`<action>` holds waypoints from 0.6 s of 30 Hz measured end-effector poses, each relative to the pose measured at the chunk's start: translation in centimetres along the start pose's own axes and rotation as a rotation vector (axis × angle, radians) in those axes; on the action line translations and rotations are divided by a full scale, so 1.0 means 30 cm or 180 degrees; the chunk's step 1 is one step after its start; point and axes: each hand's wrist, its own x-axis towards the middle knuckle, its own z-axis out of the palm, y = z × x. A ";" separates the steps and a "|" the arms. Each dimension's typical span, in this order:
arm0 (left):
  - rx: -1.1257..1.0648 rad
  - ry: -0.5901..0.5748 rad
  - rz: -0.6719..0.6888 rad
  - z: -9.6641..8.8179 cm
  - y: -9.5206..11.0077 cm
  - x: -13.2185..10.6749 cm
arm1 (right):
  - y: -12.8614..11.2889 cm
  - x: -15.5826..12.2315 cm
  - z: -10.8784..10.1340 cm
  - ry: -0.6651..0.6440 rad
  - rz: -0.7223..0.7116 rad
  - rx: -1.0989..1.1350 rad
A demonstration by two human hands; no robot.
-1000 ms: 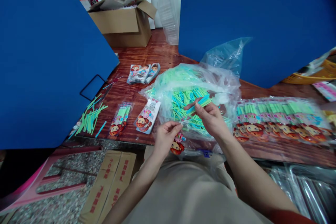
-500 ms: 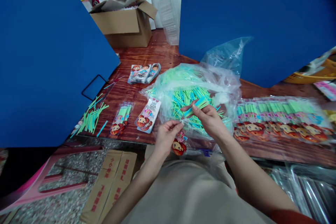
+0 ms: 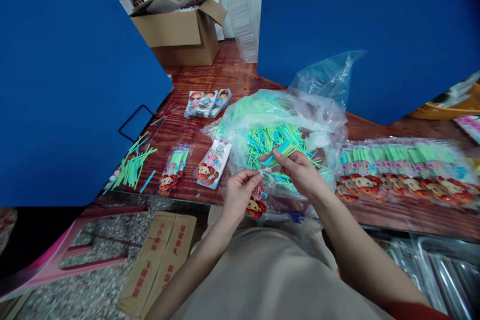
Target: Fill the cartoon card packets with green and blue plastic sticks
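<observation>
Between thumb and fingers, my left hand (image 3: 240,191) pinches the top of a small clear packet (image 3: 256,206) printed with a red-haired cartoon girl. My right hand (image 3: 298,169) is closed on a small bundle of green and blue sticks (image 3: 281,151), just right of the packet's top. Behind both hands lies a large clear plastic bag (image 3: 258,102), open towards me and full of loose green and blue sticks (image 3: 262,139). A stack of printed cards (image 3: 213,164) and a filled packet (image 3: 175,167) lie left of my hands.
Filled packets (image 3: 401,170) overlap in a row on the right. Loose sticks (image 3: 131,170) lie at the left table edge. More cartoon cards (image 3: 208,103) and a cardboard box (image 3: 180,35) are farther back. Blue panels (image 3: 367,25) stand upright at both sides; a pink stool (image 3: 75,255) is below.
The whole view shifts slightly. My right hand with the bundle of sticks comes a little lower and nearer to the packet; my left hand keeps its pinch.
</observation>
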 end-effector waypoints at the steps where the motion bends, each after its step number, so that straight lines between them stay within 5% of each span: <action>1: 0.0018 0.0008 0.0014 -0.001 -0.001 0.001 | 0.003 -0.001 0.001 0.0016 -0.0010 0.0016; 11: -0.0001 -0.0085 0.0038 0.002 0.006 -0.003 | -0.035 -0.023 0.013 -0.0229 -0.0260 -0.0798; 18: -0.0218 -0.0094 0.0055 0.011 0.011 -0.001 | 0.000 -0.021 0.011 -0.0059 -0.0345 -0.0017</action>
